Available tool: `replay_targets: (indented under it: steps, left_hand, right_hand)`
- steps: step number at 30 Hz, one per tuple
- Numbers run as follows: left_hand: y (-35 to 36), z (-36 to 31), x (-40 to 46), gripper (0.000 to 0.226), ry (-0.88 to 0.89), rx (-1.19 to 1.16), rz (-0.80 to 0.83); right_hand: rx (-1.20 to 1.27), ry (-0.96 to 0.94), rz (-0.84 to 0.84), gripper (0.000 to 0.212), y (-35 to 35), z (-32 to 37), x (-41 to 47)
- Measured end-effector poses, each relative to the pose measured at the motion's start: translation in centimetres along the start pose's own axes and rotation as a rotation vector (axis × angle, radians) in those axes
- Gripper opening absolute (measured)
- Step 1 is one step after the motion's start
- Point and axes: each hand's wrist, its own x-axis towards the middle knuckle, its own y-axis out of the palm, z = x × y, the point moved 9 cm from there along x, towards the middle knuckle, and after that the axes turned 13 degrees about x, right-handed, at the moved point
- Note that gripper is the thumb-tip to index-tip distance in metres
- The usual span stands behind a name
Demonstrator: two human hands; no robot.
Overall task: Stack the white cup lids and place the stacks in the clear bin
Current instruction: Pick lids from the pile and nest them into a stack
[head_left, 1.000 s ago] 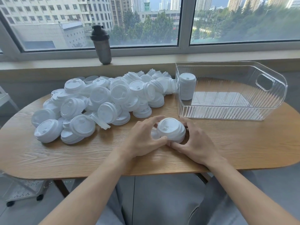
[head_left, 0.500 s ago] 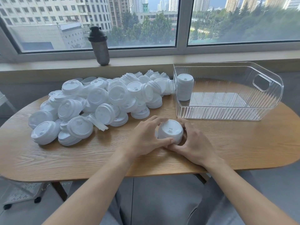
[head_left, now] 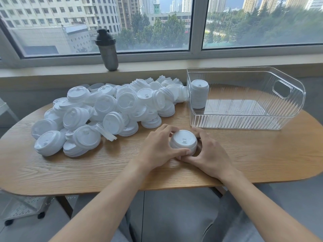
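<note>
A short stack of white cup lids [head_left: 183,141] stands on the wooden table [head_left: 262,154] near its front edge. My left hand [head_left: 157,147] curls round the stack's left side and my right hand [head_left: 208,154] round its right side; the thumbs meet in front of it. A big loose pile of white lids [head_left: 104,112] covers the table's left half. The clear bin [head_left: 253,119] stands at the right, and one tall stack of lids [head_left: 199,94] stands upright in its near-left corner.
A dark shaker bottle [head_left: 107,49] stands on the window sill behind the pile. A perforated metal cart [head_left: 21,208] sits on the floor under the table's left end. My knees are below the front edge.
The tilted lids between my hands have been squared into an upright stack. Both hands stay on it; the view has shifted slightly.
</note>
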Motion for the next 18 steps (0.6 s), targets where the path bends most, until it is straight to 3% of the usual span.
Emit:
replay_targets:
  steps: [5, 13, 18]
  left_hand:
    - [-0.17, -0.27, -0.15, 0.076, 0.007, -0.006, 0.007]
    - [-0.66, 0.45, -0.93, 0.069, 0.016, -0.058, -0.004]
    - [-0.61, 0.62, -0.80, 0.076, 0.057, -0.044, 0.025]
  right_hand:
    - [0.009, -0.016, 0.018, 0.107, -0.02, 0.17, -0.17]
    - [0.106, -0.036, 0.023, 0.058, -0.58, 0.57, -0.25]
    - [0.082, -0.048, 0.019, 0.056, -0.44, 0.82, -0.15]
